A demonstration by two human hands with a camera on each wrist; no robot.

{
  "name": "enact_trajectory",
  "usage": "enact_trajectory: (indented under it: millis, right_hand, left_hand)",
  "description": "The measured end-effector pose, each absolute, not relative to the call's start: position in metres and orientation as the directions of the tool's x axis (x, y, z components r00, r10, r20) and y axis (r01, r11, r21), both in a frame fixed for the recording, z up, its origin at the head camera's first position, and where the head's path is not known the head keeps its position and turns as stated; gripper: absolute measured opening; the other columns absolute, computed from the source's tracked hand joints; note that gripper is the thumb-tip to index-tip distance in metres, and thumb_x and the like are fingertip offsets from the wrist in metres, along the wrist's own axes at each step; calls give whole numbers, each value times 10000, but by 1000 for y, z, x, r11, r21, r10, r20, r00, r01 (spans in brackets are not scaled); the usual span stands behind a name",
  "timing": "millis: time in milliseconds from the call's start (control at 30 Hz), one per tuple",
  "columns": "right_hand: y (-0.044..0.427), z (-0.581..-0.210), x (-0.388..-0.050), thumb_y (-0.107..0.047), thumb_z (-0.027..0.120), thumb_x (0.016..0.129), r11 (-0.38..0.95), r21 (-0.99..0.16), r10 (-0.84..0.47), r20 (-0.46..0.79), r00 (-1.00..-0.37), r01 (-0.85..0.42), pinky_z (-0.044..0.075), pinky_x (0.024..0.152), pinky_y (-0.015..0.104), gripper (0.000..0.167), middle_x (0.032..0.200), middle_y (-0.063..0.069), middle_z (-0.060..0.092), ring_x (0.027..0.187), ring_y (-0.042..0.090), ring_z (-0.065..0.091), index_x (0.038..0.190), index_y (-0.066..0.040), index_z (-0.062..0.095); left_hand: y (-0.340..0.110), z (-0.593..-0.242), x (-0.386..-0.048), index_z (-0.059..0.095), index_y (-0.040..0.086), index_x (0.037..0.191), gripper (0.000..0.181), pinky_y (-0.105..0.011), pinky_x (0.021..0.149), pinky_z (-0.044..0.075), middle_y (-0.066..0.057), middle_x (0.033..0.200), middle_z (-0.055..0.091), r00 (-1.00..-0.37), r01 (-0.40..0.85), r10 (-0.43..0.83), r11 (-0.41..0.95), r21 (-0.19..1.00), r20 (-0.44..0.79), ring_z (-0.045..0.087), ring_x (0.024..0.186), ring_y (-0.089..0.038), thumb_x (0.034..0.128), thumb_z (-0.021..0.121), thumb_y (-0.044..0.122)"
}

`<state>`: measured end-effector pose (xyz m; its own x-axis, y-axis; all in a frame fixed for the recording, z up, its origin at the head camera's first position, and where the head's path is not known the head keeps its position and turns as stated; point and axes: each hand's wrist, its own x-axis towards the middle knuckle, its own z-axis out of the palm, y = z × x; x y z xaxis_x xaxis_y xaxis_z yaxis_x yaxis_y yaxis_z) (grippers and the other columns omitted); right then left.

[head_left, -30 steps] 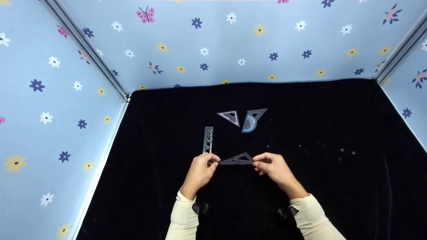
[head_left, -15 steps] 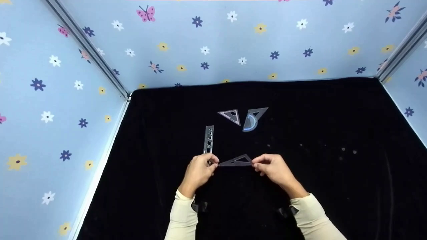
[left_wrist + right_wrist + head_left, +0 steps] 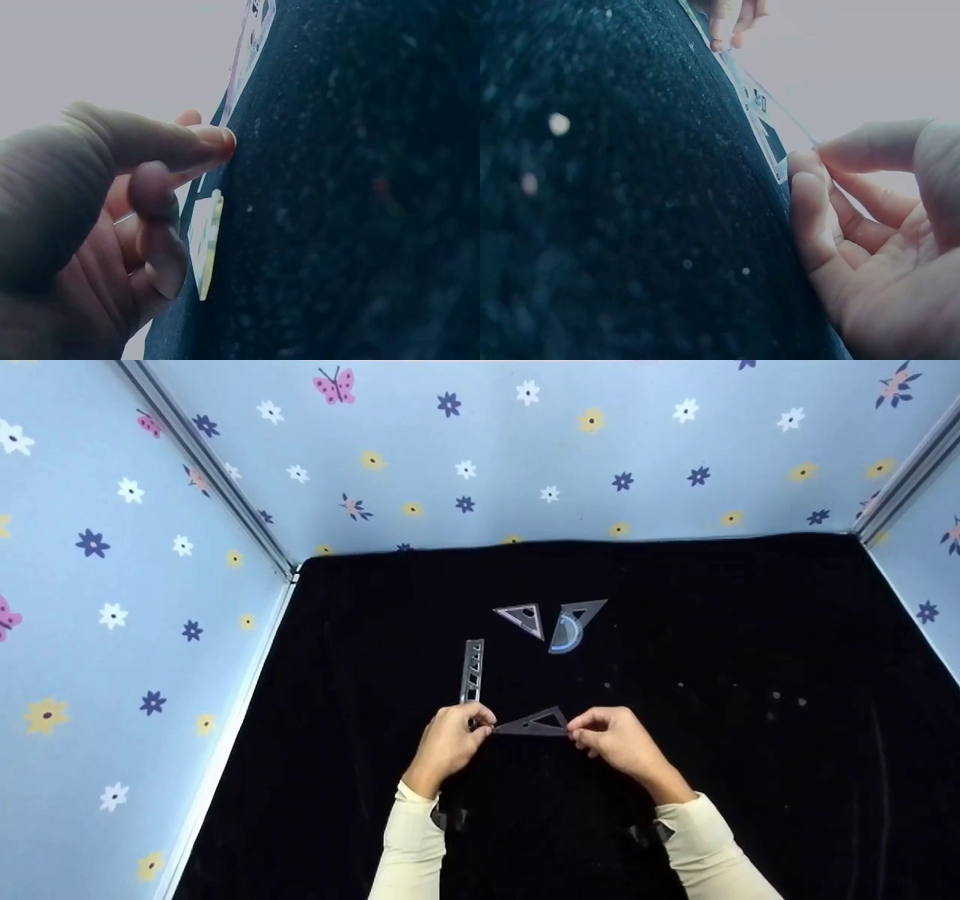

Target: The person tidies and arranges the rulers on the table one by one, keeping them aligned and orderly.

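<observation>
A clear set square lies between both hands, its long side toward the person. My left hand pinches its narrow left tip between thumb and finger. At the opposite corner, the thumb and fingertips of my right hand pinch the edge. In the right wrist view the set square appears close to the black cloth; whether it touches is unclear. A clear ruler with cut-out shapes points away just beyond the left hand, which hides its near end.
Farther back on the black cloth lies a pink-marked set square. To its right a blue-marked protractor overlaps another clear set square. Flower-patterned panels stand behind and at the sides.
The head view has shifted slightly. Both hands keep their pinch on the set square, and the other pieces stay where they were on the cloth.
</observation>
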<state>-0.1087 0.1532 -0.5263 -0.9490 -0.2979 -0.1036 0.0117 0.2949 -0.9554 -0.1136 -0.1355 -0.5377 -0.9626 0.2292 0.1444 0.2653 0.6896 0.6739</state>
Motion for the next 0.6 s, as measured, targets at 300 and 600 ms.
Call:
enact_trajectory:
  millis: [300,600]
  right_hand:
    - [158,-534,-110,-31,719,862,359,-933,-349,-118,-930,-16,493,485,264,62,745,68,690,600,161,602,915,-31,751]
    - [157,-531,-108,-58,729,873,396,-916,-415,-123,-901,-58,466,473,235,48,732,-18,648,564,107,548,911,-78,749]
  left_hand:
    - [-137,-536,-113,743,204,906,129,-386,743,527,128,843,714,-952,291,279,700,652,126,649,796,-107,835,762,98]
    - [-141,-534,-113,741,143,950,180,-362,772,527,102,840,715,-938,311,328,655,688,111,648,789,-92,828,737,10]
